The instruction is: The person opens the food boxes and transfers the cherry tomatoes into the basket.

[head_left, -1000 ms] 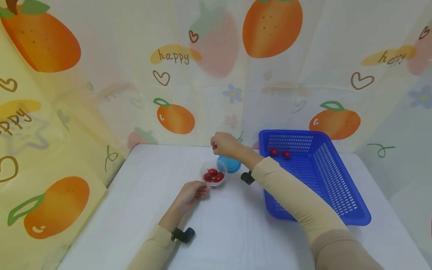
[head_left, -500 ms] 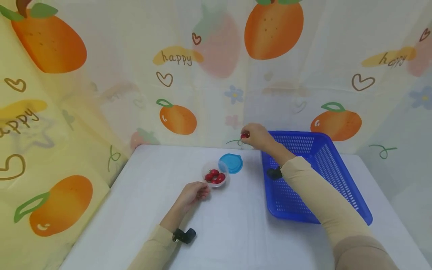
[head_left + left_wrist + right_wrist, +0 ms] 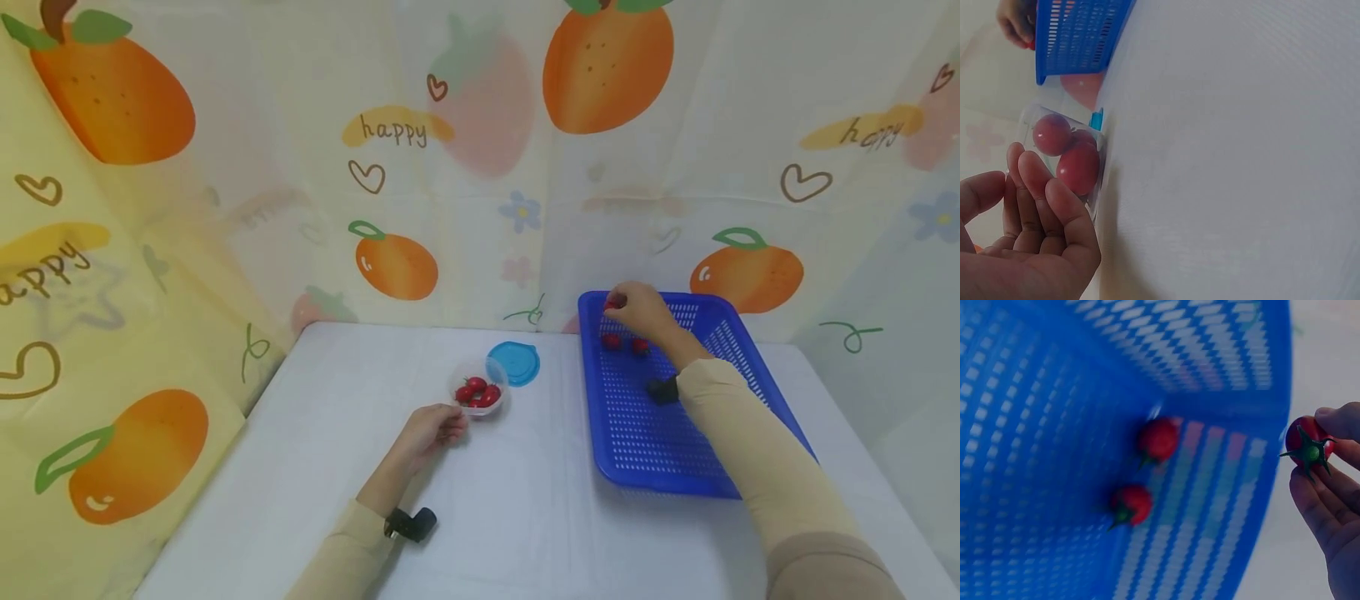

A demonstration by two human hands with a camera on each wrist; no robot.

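In the head view my right hand [image 3: 647,315] is over the far left corner of the blue plastic basket [image 3: 600,433]. Its thumb and fingers pinch a red cherry tomato [image 3: 1297,434] by the sides, green stalk end showing in the right wrist view. Two more cherry tomatoes lie in that basket, one [image 3: 1159,439] close to the other [image 3: 1134,503]. My left hand [image 3: 429,433] holds the near rim of a small clear plastic tub [image 3: 459,372] between thumb and fingertips. Several cherry tomatoes [image 3: 1079,167] sit inside the tub.
A round blue lid [image 3: 516,363] lies on the white-covered table [image 3: 510,517] just behind the tub. Fruit-printed curtains [image 3: 480,208] hang at the back and sides. Each wrist carries a small black camera, such as the left wrist camera [image 3: 412,525].
My right hand has carried the cherry tomato rightward, from behind the tub to over the basket's far left corner. The left hand has stayed at the tub.
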